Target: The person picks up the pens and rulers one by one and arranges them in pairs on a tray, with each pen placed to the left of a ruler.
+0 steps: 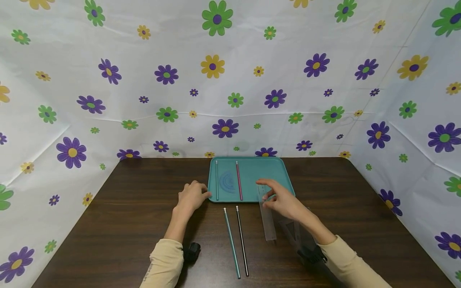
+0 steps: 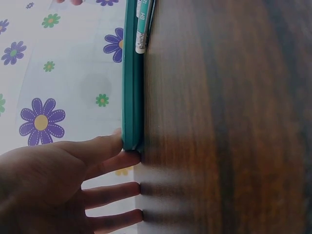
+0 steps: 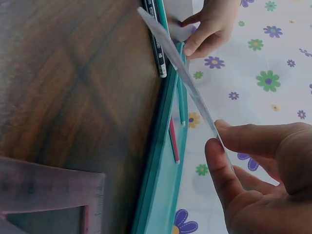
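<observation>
My right hand (image 1: pixel 284 201) pinches a clear ruler (image 1: pixel 267 226) near its far end, between thumb and fingers. The ruler hangs tilted over the front edge of a teal tray (image 1: pixel 261 172), its near end above the table. At the tray's near left corner, my left hand (image 1: pixel 190 197) pinches the rim; in the left wrist view the thumb and index finger meet the tray corner (image 2: pixel 130 139), other fingers spread towards the table. Inside the tray lie a teal pencil (image 1: pixel 217 182), a blue see-through protractor (image 1: pixel 227 182) and a red pencil (image 1: pixel 239 182).
Another teal pencil (image 1: pixel 232 244) and a black pencil (image 1: pixel 243 242) lie side by side on the dark wooden table (image 1: pixel 108 232) before the tray. A clear set square (image 3: pixel 53 187) lies beneath my right forearm. A flowered cloth (image 1: pixel 187 48) hangs behind the table.
</observation>
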The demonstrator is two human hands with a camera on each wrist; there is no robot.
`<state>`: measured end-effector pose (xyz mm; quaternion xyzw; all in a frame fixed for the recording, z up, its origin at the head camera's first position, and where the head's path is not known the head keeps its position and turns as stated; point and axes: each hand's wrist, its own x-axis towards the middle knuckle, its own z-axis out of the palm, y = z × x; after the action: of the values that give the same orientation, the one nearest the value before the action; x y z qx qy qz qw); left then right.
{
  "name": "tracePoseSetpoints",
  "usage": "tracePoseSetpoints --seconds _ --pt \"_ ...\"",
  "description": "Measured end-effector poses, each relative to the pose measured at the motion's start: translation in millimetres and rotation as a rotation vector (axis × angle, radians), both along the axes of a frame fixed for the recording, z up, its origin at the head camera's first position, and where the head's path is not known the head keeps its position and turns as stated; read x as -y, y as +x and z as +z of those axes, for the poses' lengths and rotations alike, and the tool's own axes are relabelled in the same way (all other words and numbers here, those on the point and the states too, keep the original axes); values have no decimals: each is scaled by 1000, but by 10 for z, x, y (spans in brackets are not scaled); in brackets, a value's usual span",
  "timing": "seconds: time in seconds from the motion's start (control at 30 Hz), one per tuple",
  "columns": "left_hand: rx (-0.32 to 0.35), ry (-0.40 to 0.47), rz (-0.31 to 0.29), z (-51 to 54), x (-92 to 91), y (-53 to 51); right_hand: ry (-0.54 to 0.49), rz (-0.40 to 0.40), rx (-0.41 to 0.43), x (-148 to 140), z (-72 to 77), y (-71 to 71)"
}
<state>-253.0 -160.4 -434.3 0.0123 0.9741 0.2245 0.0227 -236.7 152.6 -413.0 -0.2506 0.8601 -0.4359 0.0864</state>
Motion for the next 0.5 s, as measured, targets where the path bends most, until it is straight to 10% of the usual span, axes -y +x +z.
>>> tracePoseSetpoints --seconds 0.5 --pt "-1 -3 0 -26 18 -16 48 -179 -40 -48 224 -319"
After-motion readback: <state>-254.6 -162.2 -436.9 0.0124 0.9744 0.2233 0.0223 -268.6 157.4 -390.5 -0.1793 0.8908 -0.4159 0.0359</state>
